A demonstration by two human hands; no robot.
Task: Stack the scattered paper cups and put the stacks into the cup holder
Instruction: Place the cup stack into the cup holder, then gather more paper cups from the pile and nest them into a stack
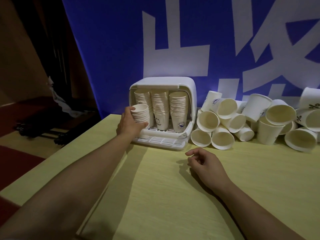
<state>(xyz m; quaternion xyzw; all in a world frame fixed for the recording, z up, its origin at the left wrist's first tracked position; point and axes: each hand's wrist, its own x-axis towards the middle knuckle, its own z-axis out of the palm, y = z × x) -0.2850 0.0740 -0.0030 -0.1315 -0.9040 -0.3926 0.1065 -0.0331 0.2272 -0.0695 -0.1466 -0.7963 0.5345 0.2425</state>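
A white cup holder point(190, 87) with its front open stands at the back of the yellow table point(173, 196). Inside it are three tall stacks of paper cups point(160, 108). My left hand point(129, 123) grips a shorter stack of white paper cups point(141, 113) upright at the holder's left front corner, just outside the opening. My right hand point(204, 161) hovers low over the table in front of the holder, fingers loosely curled, holding nothing. A heap of loose paper cups point(242, 122) lies to the right of the holder, most on their sides.
A blue banner with large white characters point(173, 40) hangs behind the table. The table's left edge runs diagonally near my left forearm. Dark furniture and a red floor point(20, 163) lie beyond it on the left.
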